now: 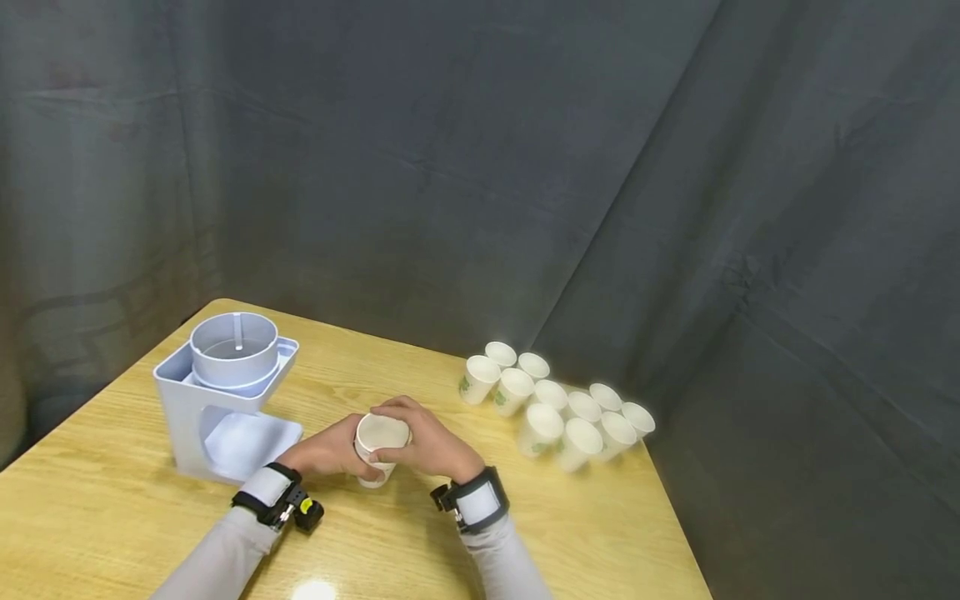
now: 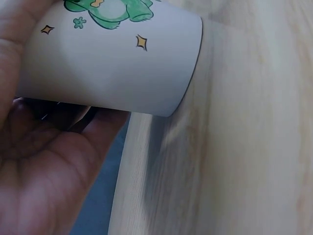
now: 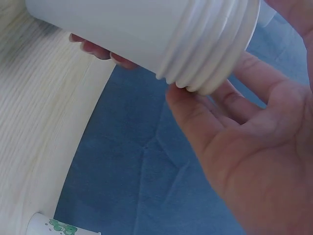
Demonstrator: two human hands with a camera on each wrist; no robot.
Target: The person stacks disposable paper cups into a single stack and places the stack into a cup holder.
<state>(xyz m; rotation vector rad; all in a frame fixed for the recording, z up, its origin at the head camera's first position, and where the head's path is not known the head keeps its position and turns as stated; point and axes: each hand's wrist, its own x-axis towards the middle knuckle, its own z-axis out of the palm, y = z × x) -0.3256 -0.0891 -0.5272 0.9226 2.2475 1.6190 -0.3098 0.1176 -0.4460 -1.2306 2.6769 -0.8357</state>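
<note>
A stack of nested white paper cups (image 1: 382,432) stands upright at the front middle of the table, held between both hands. Green cartoon animals and small yellow stars decorate the outer cup (image 2: 107,68) in the left wrist view. My left hand (image 1: 330,450) grips the body of the stack from the left. Around the rims, my right hand (image 1: 435,443) curls its fingers and thumb, with a fingertip right under the several stacked rims (image 3: 210,49) in the right wrist view. Left fingertips (image 3: 100,50) show behind the cup there.
To the left stands a pale grey-white dispenser-like device (image 1: 180,408) with a round container (image 1: 232,367) on top and a flat base. Several single paper cups (image 1: 513,392) stand in a group at the back right of the wooden table (image 1: 360,550). Dark curtains (image 1: 450,167) hang behind.
</note>
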